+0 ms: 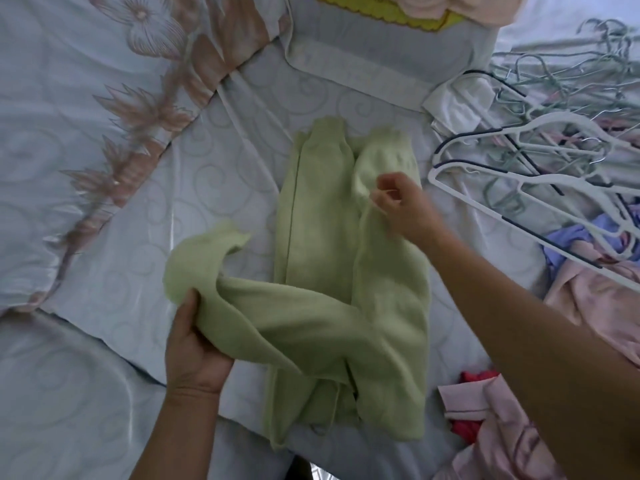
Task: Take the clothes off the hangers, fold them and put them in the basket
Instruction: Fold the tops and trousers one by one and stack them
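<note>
- Now, the green sweater (322, 258) lies mid-bed (104, 168), off its hanger, one sleeve laid along the body.
- Left hand (194, 344): grip curled round the other sleeve, raised off the sheet. Right hand (405, 209): grip pinching the folded sleeve near its cuff.
- Folding looks roughly half done; the basket step is not yet begun.
- What looks like the basket (408, 19), yellow-rimmed, sits at the far edge holding pink cloth.
- Bare hangers (519, 161) heap on the right beside pink clothes (595, 306), apparently waiting; nothing blocks the fold.

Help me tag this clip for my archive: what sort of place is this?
Probably a bedroom: the surface looks like a bed under a floral bedsheet, with a pile of empty hangers lying on it and a green garment spread out for folding.
</note>
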